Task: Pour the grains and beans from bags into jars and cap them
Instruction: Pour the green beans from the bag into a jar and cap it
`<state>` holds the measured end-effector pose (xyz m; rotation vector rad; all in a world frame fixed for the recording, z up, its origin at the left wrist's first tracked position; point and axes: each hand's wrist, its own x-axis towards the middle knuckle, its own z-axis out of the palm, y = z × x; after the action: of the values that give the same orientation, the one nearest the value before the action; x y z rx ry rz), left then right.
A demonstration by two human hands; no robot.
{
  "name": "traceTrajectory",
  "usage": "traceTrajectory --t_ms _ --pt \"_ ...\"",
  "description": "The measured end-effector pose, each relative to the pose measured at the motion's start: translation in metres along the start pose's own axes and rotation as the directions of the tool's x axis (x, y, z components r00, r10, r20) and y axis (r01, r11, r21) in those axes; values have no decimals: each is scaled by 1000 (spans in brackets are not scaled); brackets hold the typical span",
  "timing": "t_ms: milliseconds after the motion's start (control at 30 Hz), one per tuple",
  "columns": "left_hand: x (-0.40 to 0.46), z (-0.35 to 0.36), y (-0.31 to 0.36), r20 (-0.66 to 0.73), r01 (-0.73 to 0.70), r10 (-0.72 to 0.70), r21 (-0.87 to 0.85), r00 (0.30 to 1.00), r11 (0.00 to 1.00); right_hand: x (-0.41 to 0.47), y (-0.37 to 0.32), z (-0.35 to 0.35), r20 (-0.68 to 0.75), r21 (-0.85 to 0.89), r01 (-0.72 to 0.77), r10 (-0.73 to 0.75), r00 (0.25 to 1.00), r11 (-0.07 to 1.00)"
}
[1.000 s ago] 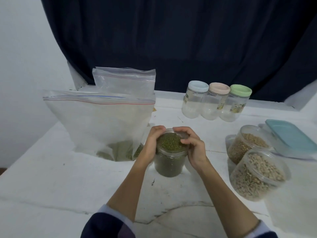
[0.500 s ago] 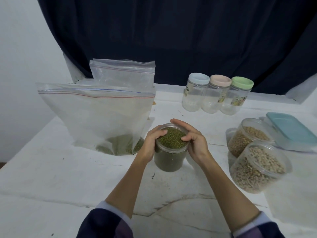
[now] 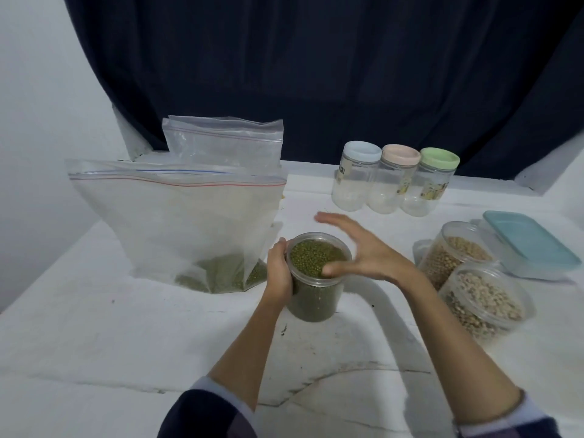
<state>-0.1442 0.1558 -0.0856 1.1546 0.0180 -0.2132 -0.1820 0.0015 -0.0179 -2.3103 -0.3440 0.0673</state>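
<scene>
- From my remote seat I saw the left hand (image 3: 278, 273) wrapped around the left side of the jar (image 3: 316, 279), forearm rising from the lower middle of the view with the sleeve (image 3: 205, 412) pushed back.
- The right hand (image 3: 363, 251) hung over the jar's right rim, palm turned towards the jar, fingers spread and stretched out towards the back of the counter (image 3: 94, 327); they were blurred.
- Half a second earlier both hands had cupped the jar's mouth, the right one arched over the top; now the right hand had lifted and fanned out, while the left kept its place on the side.
- The left grip was closed around the jar, fingers curled on its wall.
- The right grip was open and held nothing; its thumb lay at the near rim, and I could not tell whether it touched.
- The jar stood on the counter at the middle, filled nearly to the top with green beans (image 3: 316, 254); whether a clear lid sat on it I could not tell.
- Just left of it a big bag (image 3: 177, 222) stood upright with some green beans at its bottom, a smaller bag (image 3: 224, 140) behind.
- To the right sat two filled jars (image 3: 486, 298), and three capped jars (image 3: 395, 178) stood at the back.
</scene>
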Motion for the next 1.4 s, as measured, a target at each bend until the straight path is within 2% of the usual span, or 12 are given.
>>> traceTrajectory --t_ms 33,100,167,267,367,533,633,700,733,867,1033,1400 --pt "-2 1 2 5 3 -3 -9 1000 1000 3 -6 1 130 -122 2 13 991 993" --pt "-3 3 5 -12 1 -2 -34 1000 999 7 -15 10 136 -238 28 5 991 971" --pt "-6 7 5 -31 -16 14 -78 999 997 5 -22 24 -70 -339 -46 24 997 940" --pt "-7 9 -5 -141 -147 136 -74 981 986 2 -41 54 -366 -525 -387 209 907 758" --pt "-7 13 -11 -254 -136 134 11 958 991 18 -65 58 -431 -638 -549 341 836 540" --pt "-5 12 -11 -225 -111 108 -1 968 994 17 -87 -5 -219 -699 -434 408 886 569" --pt "-1 14 -5 -192 -115 108 -26 975 993 17 -78 -20 86 -800 -145 351 933 582" --pt "5 13 -9 -145 -133 130 -7 981 991 22 -65 -14 365 -669 45 275 890 742" --pt "9 11 -12 -115 -135 134 5 984 991 24 -60 -10 412 -605 70 237 880 793" --pt "20 8 -24 -133 -97 99 27 986 995 27 -42 4 213 -672 64 110 971 738" --pt "13 27 -3 -158 -112 105 -32 982 993 16 -35 14 55 -792 -22 107 993 610" --pt "16 99 -43 -176 -136 168 183 970 974 -18 -2 -42 25 -859 -69 177 984 507"
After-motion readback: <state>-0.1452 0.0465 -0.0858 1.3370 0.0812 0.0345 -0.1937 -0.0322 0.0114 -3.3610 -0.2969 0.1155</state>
